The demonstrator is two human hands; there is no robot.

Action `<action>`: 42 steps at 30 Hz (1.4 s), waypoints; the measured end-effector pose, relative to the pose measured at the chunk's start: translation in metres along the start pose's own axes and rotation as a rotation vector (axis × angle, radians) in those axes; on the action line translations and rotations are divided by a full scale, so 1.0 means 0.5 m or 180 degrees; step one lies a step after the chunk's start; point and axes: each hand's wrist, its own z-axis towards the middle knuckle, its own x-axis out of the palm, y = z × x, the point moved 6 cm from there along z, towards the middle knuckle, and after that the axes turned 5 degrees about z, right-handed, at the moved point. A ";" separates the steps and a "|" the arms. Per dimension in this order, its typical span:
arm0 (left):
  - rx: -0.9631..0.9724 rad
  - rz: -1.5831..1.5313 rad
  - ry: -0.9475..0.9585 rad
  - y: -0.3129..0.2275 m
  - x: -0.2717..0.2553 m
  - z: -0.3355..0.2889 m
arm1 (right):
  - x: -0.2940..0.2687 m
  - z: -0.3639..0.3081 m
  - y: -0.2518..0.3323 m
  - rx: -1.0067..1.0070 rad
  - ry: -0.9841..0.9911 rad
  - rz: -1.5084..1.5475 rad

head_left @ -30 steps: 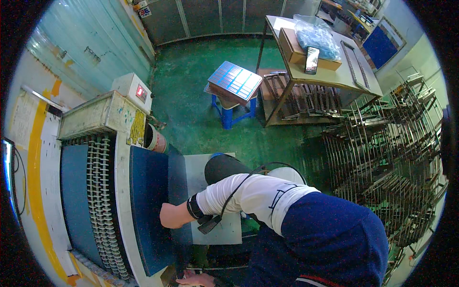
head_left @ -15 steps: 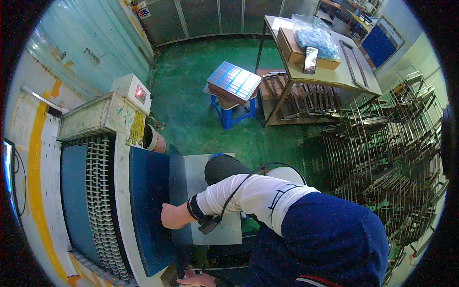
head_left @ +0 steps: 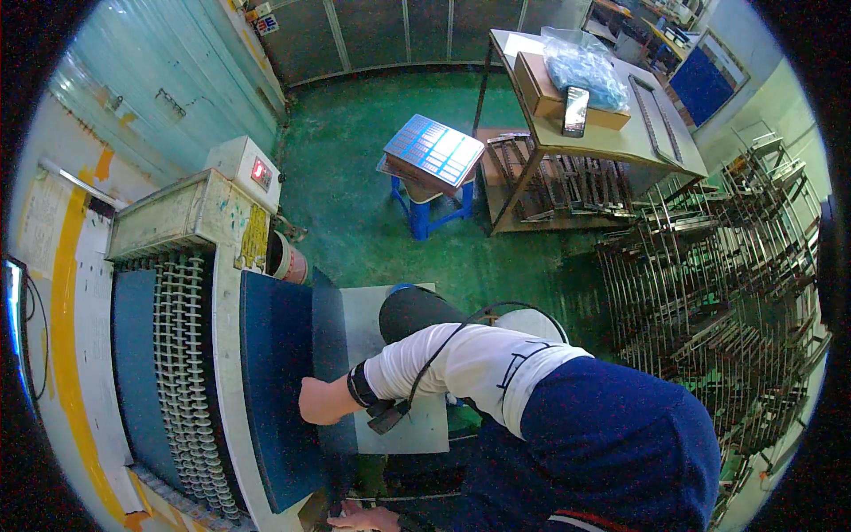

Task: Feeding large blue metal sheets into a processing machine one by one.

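Observation:
My right hand (head_left: 326, 401), with a black band at its wrist, is closed against a dark blue board (head_left: 275, 381) that stands in front of the machine. What its curled fingers grip is hidden. Beside it a second blue panel (head_left: 333, 355) rises at an angle, with a pale grey sheet (head_left: 386, 434) to its right. Low in the picture my left hand (head_left: 368, 518) is near the bottom end of the boards, fingers bent around a small dark edge that I cannot make out. Left of the boards is a roller machine (head_left: 184, 355) with rows of discs and a blue surface (head_left: 137, 355) within.
A blue stool (head_left: 421, 217) bears a stack of patterned panels (head_left: 434, 146). Farther right, a table (head_left: 603, 146) holds a carton (head_left: 536, 84), a plastic bag and a phone (head_left: 575, 111). Metal racks (head_left: 718, 310) crowd the right side. A bucket (head_left: 288, 262) stands beside the machine.
The discs of the roller machine sit slightly differently, farther left over the blue surface. The upright blue panel's top edge has shifted a little left. Both hands stay nearly in place.

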 end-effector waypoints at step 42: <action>0.0029 -0.0149 -0.0053 0.025 -0.017 -0.035 | -0.007 -0.019 -0.001 0.0004 -0.0236 0.0153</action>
